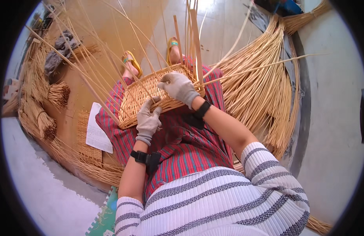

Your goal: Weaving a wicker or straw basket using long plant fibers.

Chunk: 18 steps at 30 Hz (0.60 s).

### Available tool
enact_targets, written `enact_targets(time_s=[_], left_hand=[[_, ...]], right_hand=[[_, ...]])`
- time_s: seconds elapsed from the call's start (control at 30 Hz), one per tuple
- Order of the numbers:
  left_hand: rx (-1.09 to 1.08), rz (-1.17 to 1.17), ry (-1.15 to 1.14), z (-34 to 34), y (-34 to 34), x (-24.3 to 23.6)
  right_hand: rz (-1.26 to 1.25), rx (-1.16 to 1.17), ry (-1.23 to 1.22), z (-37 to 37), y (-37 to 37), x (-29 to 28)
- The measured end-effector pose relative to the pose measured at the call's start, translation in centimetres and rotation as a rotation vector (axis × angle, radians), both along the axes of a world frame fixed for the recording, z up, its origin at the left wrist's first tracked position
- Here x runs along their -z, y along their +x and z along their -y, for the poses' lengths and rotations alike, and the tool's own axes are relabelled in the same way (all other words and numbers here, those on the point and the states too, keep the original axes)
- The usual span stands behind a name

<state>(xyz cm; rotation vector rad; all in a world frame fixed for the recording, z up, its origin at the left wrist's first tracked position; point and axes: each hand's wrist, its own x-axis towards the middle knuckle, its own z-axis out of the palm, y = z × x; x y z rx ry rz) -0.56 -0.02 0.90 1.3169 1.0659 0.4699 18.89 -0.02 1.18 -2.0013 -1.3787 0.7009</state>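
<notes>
A woven wicker basket base point(131, 102) lies across my lap, with long upright stakes point(193, 31) and thin rods rising from its edges. My left hand point(148, 120), in a pale glove, grips the near edge of the weave, fingers curled over it. Over the right half of the base, my gloved right hand point(177, 88) has its fingers bent into a pinch; what they hold is hidden. Pale strands stick out to the right beside that hand.
Large bundles of willow rods point(256, 90) fan out at my right. More bundles point(44, 122), dark grey cloth point(60, 55), a woven panel point(87, 151) and a paper sheet point(97, 133) lie at my left. A green foam mat point(101, 216) shows at lower left.
</notes>
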Motion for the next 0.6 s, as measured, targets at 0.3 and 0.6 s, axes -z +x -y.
enact_targets(time_s=[0.3, 0.6], left_hand=[[0.0, 0.1, 0.058, -0.2, 0.3, 1.2], [0.036, 0.093, 0.011, 0.0, -0.2, 0.8]], right_hand=[[-0.878, 0.494, 0.648, -3.9, 2.3, 1.0], [-1.03, 0.581, 0.553, -7.1, 6.2, -1.9]])
